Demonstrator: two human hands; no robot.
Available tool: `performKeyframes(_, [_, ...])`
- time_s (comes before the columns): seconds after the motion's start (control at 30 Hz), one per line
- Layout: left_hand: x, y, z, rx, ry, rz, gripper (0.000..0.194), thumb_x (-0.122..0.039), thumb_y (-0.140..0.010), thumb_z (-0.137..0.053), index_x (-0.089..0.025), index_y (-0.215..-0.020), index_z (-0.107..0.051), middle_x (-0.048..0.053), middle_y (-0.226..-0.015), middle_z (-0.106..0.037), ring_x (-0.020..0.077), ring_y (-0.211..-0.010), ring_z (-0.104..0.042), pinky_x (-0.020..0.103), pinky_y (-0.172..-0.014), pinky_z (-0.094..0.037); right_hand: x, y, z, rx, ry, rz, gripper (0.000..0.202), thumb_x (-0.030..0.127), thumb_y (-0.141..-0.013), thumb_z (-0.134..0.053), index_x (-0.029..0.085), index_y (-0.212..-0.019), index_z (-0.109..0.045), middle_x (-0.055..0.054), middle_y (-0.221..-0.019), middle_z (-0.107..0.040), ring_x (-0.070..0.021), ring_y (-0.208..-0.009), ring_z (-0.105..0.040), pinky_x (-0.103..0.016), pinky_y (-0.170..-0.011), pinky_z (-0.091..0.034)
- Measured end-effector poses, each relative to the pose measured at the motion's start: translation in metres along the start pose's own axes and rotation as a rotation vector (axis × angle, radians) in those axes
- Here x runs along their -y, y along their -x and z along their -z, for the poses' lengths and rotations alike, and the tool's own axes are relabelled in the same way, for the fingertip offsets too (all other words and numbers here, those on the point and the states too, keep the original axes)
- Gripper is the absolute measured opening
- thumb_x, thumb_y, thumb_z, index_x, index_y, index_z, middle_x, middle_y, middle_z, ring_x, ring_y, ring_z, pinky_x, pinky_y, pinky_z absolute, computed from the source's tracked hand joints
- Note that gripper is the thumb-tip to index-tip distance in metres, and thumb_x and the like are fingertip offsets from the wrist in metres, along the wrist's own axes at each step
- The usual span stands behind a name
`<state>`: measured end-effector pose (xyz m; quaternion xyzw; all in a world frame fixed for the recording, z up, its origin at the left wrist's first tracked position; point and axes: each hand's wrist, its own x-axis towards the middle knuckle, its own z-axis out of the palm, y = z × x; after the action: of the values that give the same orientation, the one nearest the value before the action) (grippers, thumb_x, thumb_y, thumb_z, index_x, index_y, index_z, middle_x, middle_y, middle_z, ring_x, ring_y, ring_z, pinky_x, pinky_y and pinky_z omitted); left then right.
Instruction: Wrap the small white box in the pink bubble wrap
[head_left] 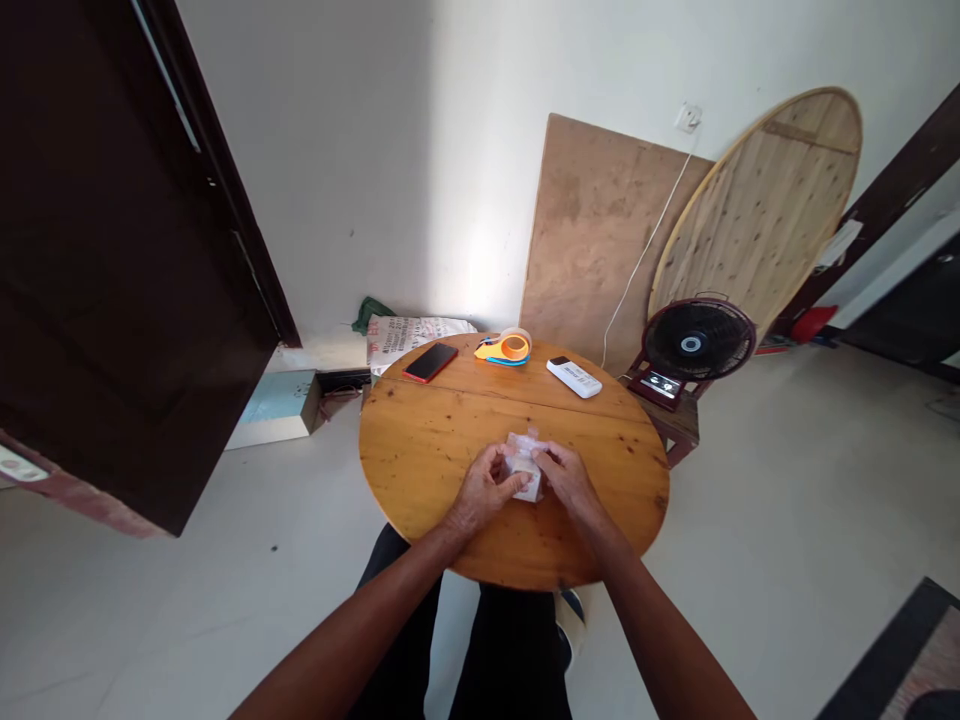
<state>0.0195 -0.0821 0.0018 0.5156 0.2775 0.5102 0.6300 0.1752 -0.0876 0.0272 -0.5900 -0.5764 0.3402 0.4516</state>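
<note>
- Two hands meet over a small whitish packet wrapped in clear crinkly plastic [525, 468], which lies on the round wooden table [420, 450] near the edge closest to the seated person.
- Left hand [484, 488] curls around the packet's left side, fingers bent and thumb pressed to it.
- Right hand [566, 478] pinches the packet's upper right corner, fingers closed on the wrapping.
- Judging by its size and the loose film, the packet looks light and soft-skinned; the plastic is probably slippery, so a hold at the corners or the gathered film at the top should be surest.
- Farther back on the table lie a red smartphone [430, 362], an orange and blue tape dispenser [506, 349] and a white remote control [574, 377], all well apart from the packet.
- Beyond the table stands a dark floor fan [697, 343].
</note>
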Motion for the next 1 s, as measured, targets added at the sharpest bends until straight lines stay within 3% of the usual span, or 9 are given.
performKeyframes(0.13, [0.006,-0.001,0.006,0.051,-0.066,-0.015,0.04,-0.036,-0.068,-0.074,-0.016,-0.094,-0.051,0.0,-0.081,-0.06,0.0118,-0.075,-0.058,0.026,-0.072,-0.049,0.007,0.001,0.0,0.037,-0.139,-0.064,0.029,0.043,-0.076,-0.058,0.016,-0.08,-0.066,-0.001,-0.072,-0.066,-0.0156,-0.063,-0.056,-0.025,-0.057,-0.044])
performKeyframes(0.3, [0.002,-0.002,0.008,0.144,0.071,0.048,0.042,-0.036,-0.064,-0.079,-0.016,-0.089,-0.051,-0.001,-0.083,-0.059,0.0117,-0.075,-0.057,0.026,-0.07,-0.049,0.016,0.001,-0.001,0.061,-0.353,-0.101,0.031,0.043,-0.072,-0.065,0.015,-0.086,-0.07,-0.006,-0.086,-0.071,-0.0184,-0.074,-0.061,-0.028,-0.067,-0.047])
performKeyframes(0.5, [-0.001,-0.012,0.008,0.206,0.116,0.07,0.045,-0.036,-0.061,-0.081,-0.016,-0.087,-0.051,-0.001,-0.079,-0.061,0.0105,-0.064,-0.058,0.027,-0.067,-0.048,0.011,0.004,-0.007,0.032,-0.417,-0.098,0.034,0.046,-0.071,-0.068,0.015,-0.085,-0.071,-0.005,-0.08,-0.07,-0.0174,-0.067,-0.059,-0.027,-0.061,-0.044])
performKeyframes(0.6, [0.002,-0.015,0.007,0.16,0.14,0.06,0.05,-0.034,-0.059,-0.083,-0.017,-0.094,-0.051,0.0,-0.084,-0.062,0.011,-0.069,-0.059,0.026,-0.069,-0.048,0.01,0.009,-0.007,0.039,-0.413,-0.074,0.035,0.047,-0.074,-0.066,0.016,-0.091,-0.07,-0.004,-0.084,-0.07,-0.0182,-0.07,-0.06,-0.028,-0.063,-0.046])
performKeyframes(0.8, [0.01,-0.018,0.006,0.014,0.154,-0.001,0.081,-0.029,-0.058,-0.084,-0.02,-0.127,-0.042,0.006,-0.108,-0.057,0.0167,-0.096,-0.057,0.03,-0.085,-0.047,0.007,0.022,-0.005,0.116,-0.312,0.041,0.042,0.042,-0.077,-0.066,0.021,-0.112,-0.061,-0.004,-0.107,-0.067,-0.021,-0.094,-0.06,-0.03,-0.082,-0.047])
performKeyframes(1.0, [0.01,-0.02,0.008,0.015,0.086,-0.015,0.075,-0.03,-0.063,-0.08,-0.021,-0.128,-0.044,0.004,-0.107,-0.054,0.0165,-0.097,-0.055,0.031,-0.089,-0.045,0.001,0.022,-0.009,0.106,-0.329,0.0,0.044,0.039,-0.074,-0.069,0.021,-0.113,-0.058,-0.004,-0.106,-0.066,-0.0209,-0.093,-0.06,-0.03,-0.079,-0.048])
